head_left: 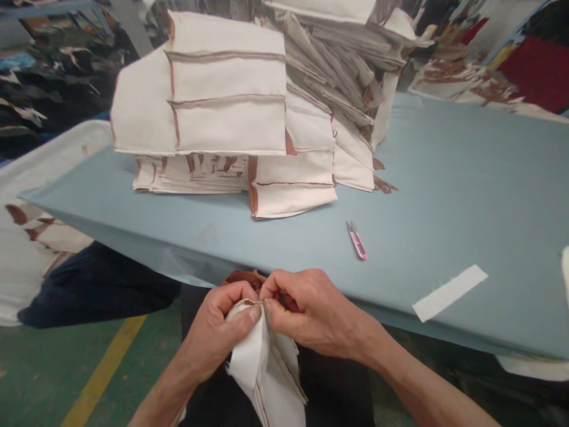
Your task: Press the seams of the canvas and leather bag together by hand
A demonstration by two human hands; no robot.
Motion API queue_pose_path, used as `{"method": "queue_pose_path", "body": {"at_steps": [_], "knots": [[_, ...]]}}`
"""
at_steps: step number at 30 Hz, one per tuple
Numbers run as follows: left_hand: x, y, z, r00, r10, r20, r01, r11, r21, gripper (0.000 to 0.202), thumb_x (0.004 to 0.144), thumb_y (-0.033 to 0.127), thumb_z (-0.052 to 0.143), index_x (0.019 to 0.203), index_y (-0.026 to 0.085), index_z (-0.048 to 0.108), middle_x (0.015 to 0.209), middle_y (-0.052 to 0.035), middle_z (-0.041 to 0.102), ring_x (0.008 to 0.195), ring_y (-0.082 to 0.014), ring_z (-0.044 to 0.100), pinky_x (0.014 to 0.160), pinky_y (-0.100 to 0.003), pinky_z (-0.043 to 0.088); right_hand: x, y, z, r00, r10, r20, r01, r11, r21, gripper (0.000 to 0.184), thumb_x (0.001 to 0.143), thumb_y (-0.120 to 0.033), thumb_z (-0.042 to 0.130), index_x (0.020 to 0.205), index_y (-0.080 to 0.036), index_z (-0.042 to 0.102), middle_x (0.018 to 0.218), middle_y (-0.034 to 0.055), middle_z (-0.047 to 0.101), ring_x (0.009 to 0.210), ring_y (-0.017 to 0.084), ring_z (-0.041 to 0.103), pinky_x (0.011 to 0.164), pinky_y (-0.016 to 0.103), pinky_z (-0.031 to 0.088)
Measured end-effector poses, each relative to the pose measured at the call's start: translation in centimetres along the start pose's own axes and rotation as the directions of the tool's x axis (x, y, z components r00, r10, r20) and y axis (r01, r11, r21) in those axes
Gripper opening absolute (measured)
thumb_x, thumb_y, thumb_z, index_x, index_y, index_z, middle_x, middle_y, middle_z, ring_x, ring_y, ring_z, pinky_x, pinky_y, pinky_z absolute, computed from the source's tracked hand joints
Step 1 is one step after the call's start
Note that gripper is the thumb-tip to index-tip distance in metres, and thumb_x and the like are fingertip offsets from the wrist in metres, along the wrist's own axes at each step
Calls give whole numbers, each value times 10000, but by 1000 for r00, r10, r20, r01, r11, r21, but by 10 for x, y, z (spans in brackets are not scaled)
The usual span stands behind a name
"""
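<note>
A cream fabric piece (262, 367) with brown edging hangs over my lap, below the near edge of the table. My left hand (229, 317) pinches its upper edge between thumb and fingers. Close beside it, my right hand (302, 305) grips the same edge, thumb and forefinger pressed together. The fingers cover the exact spot being held. Brown material (242, 277) shows just behind the hands. Beyond my right hand, pink-handled thread snips (357, 241) lie on the table with their blades pointing away.
The blue-covered table (444, 196) bears stacked cream fabric pieces (229, 77) with brown edges. A white strip (450, 293) lies near the front edge on the right. At the left are a white sack (18, 172) and a dark cloth bundle (102, 287) on the green floor.
</note>
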State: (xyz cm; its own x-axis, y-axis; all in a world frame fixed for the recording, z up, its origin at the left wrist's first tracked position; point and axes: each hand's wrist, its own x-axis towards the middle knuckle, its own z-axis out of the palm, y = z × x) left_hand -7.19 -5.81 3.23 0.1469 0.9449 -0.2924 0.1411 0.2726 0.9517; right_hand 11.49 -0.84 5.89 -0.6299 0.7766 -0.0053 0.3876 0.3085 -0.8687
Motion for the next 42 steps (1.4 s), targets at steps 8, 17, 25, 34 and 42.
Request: {"method": "queue_pose_path", "body": {"at_steps": [8,17,25,34,42], "knots": [[3,8,7,987,15,-158,13,985,173,240,736,367,591,587,182,566,541,57,457,513,-101,374,470,-202,304,-9,-1,3,1000,-22,-15,21,998,-52,164,1014,-174,493,975,-172,652,790,10,687,662,140,605,652,256,382],[7,34,18,994,38,-100,-8,958,287,236,800,377,537,648,199,567,600,56,483,566,-123,420,514,-222,330,-4,8,-8,999,34,35,-37,994,100,250,1044,-324,398,1009,-201,613,906,27,683,829,189,627,762,303,420],[6,39,5,964,-16,264,-88,922,377,239,943,353,498,854,212,669,799,36,617,750,-162,539,663,-235,411,-23,19,-26,1000,-26,-4,26,1000,3,287,974,-390,472,814,-203,621,753,3,628,712,176,564,699,308,397],[10,52,-8,918,-41,394,-95,943,320,399,1017,439,464,791,189,678,777,19,620,734,-158,539,654,-229,404,-24,8,-21,962,-247,-115,227,960,-163,133,711,-145,703,730,-209,588,781,-13,643,885,191,651,1189,408,296],[27,58,-14,821,-129,556,42,985,166,440,1002,506,510,701,188,547,664,54,352,594,-120,270,520,-251,220,-25,7,-17,966,-247,-74,240,966,-92,184,806,-125,652,739,-223,512,761,-33,605,780,160,611,1110,392,374]]}}
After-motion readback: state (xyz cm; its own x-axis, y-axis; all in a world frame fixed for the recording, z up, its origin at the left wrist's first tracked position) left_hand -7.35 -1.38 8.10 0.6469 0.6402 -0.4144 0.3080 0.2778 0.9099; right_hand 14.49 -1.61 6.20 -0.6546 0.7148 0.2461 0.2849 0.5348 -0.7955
